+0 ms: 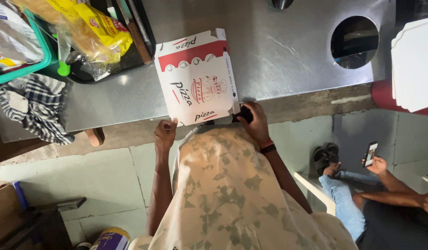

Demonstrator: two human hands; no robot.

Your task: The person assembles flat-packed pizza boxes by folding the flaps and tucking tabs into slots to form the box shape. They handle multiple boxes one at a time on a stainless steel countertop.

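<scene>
A shut white and red pizza box [197, 78] lies on the steel counter [278, 55], its near edge at the counter's front. My left hand [164, 134] touches the box's near left corner with its fingers curled on the flap. My right hand [253, 121] is at the box's near right corner and grips a small black object [246, 114] against the counter edge. A dark band sits on my right wrist. My patterned shirt hides the space just below the box.
A round hole [355, 41] is cut in the counter at right. A black tray [130, 41] with a yellow bread bag [91, 30] and a green basket [19, 69] sit at left, beside a checked cloth [36, 106]. White box stacks [415, 65] at far right. A seated person holds a phone [370, 153].
</scene>
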